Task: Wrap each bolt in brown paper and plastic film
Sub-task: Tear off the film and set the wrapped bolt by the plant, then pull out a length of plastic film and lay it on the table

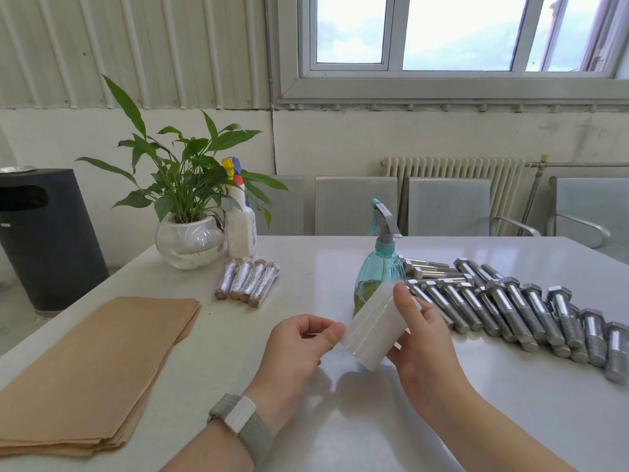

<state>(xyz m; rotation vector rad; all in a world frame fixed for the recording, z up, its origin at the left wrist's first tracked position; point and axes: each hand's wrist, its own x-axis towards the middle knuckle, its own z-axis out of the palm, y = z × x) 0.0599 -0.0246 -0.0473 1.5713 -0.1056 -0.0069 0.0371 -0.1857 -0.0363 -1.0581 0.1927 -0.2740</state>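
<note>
Bright daylight comes in from the window (442, 32) in front of me, and the room is evenly lit. The white counter (306, 274) is glossy and reflects the light, with a pale glare near its far edge. Under my hands the shadows are soft and weak. The picture is sharp in the middle. At the edges the wide lens bends the wall lines and the window frame.

- Paper stack (92, 369), at 9 o'clock: plain brown.
- Film roll (372, 330), centre: translucent white.
- Bolts (510, 308), at 3 o'clock: bare silver.
- Spray bottle (379, 270): teal, grey trigger.
- Wristband (243, 425): grey, white module.
- Table (340, 420): glossy white.
</note>
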